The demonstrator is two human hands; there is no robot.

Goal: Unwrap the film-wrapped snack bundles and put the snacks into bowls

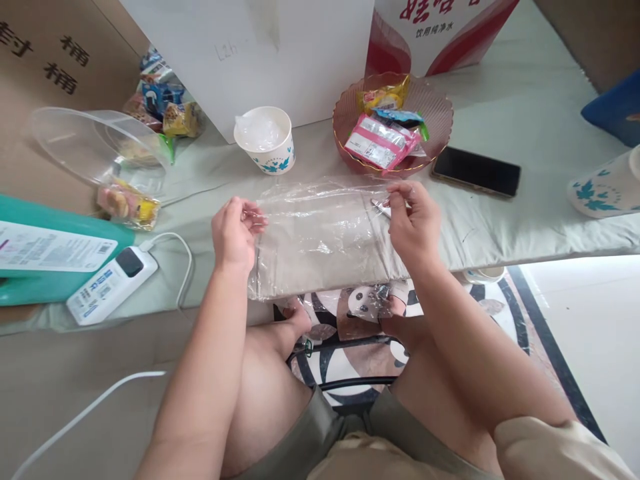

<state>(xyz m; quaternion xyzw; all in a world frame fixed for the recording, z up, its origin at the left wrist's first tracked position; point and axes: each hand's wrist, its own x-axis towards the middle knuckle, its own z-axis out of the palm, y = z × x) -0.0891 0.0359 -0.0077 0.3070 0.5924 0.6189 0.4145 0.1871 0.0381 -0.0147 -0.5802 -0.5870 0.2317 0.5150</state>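
A clear plastic bag is stretched between my two hands over the front edge of the cloth-covered table. Its upper left side is held in the curled fingers of my left hand. The fingertips of my right hand pinch the upper right corner. A small white pointed object shows beside my right fingers; whether they hold it or it lies under the film, I cannot tell. Behind the bag stands a paper cup with blue leaf prints and crumpled clear plastic inside.
A pink ribbed bowl holds wrapped snacks, with a black phone to its right. Another paper cup is at far right. On the left are a power bank with cable, a green bottle and a tipped clear container. Boxes stand behind.
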